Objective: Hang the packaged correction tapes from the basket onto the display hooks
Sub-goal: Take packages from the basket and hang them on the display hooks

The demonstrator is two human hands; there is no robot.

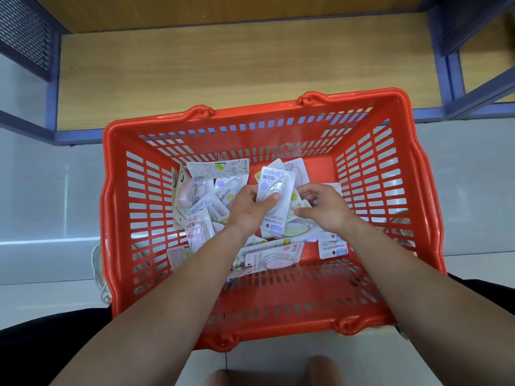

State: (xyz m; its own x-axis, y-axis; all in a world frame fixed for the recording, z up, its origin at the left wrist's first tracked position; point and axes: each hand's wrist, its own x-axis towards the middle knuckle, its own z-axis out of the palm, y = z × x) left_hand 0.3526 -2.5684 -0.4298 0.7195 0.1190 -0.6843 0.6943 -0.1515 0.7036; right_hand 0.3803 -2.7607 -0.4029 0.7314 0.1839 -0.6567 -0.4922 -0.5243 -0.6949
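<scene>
A red plastic basket (pixel 370 112) stands on the floor in front of me, holding several packaged correction tapes in white blister cards. Both my hands are down inside it. My left hand (pixel 248 207) grips one pack with a pale purple label (pixel 274 182), thumb on its clear blister, lifting it above the pile. My right hand (pixel 326 208) sits just right of that pack with curled fingers on a green-labelled pack (pixel 295 201) in the pile. A pink pack (pixel 271 259) lies near the basket's front wall. No display hooks are in view.
A low wooden shelf board (pixel 237 62) with a blue metal frame (pixel 53 87) runs behind the basket. A blue mesh panel (pixel 22 32) stands at the far left. Grey floor tiles (pixel 47 190) lie on both sides. My knees show at the bottom edge.
</scene>
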